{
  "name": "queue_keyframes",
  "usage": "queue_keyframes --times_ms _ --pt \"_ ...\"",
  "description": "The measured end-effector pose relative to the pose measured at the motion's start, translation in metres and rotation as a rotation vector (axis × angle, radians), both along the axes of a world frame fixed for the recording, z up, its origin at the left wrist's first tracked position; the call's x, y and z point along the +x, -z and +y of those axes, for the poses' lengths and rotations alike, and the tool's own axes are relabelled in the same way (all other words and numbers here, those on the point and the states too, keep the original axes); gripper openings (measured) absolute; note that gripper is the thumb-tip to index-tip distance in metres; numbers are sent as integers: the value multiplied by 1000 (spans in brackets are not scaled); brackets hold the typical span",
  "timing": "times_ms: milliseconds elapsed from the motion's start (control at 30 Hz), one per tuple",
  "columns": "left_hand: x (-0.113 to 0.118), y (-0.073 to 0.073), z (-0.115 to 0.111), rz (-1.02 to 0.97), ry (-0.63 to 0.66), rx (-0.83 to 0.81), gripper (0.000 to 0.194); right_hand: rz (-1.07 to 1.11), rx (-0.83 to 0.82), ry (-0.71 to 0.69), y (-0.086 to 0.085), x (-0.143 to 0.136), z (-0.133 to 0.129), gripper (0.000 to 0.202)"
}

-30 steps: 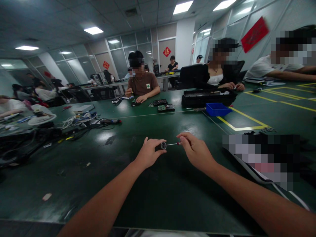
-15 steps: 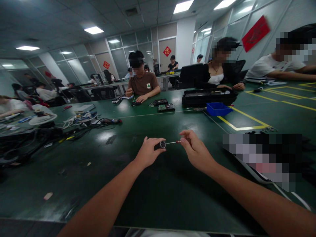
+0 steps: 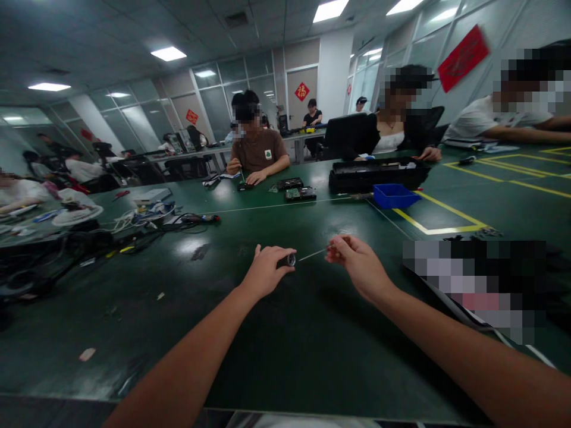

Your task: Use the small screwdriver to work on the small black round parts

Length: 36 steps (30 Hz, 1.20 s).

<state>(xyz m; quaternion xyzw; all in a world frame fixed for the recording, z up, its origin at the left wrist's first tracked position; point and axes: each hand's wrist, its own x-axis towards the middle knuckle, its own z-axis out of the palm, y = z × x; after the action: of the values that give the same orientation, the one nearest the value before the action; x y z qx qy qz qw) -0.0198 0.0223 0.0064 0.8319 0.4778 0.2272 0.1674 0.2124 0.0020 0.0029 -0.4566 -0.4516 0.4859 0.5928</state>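
Observation:
My left hand [image 3: 266,270] grips a small black cylinder [image 3: 291,260] between thumb and fingers, its round, grey-rimmed end turned to the right. What lies inside that end is too small to make out. In my right hand [image 3: 352,261] is a thin screwdriver [image 3: 313,254], its handle mostly hidden by the closed fingers. The metal shaft points left and slightly down, and its tip stands just short of the cylinder's end. Both hands are above the green table [image 3: 267,356].
A blue bin [image 3: 395,196] and a long black housing [image 3: 379,175] stand at the back right. Circuit-board parts [image 3: 300,194] lie near a person [image 3: 263,145] opposite. Tangled cables [image 3: 129,238] cover the left side. A blurred-out item [image 3: 473,291] lies to my right.
The screwdriver tip has come out of the cylinder's end, and the shaft now slopes up to the right. My right hand's fingers have closed further round the handle. My left hand shifted slightly left.

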Motion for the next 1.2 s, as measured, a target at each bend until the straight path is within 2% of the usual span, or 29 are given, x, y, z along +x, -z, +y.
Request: queue_keyframes --times_ms 233,567,867,1000,1200 --pt "2 0 -3 -14 16 18 38 -144 124 -50 -4 -5 -8 27" --pt "7 -3 -9 -61 -18 87 37 -241 138 -46 -8 -7 -13 27" --pt "7 0 -6 -12 -51 171 37 -173 89 -53 -6 -9 -12 27" --pt "7 2 -5 -28 -54 143 38 -191 81 -42 -6 -8 -11 25" --pt "7 0 -6 -33 -31 137 38 -112 26 -104 -4 -8 -9 27"
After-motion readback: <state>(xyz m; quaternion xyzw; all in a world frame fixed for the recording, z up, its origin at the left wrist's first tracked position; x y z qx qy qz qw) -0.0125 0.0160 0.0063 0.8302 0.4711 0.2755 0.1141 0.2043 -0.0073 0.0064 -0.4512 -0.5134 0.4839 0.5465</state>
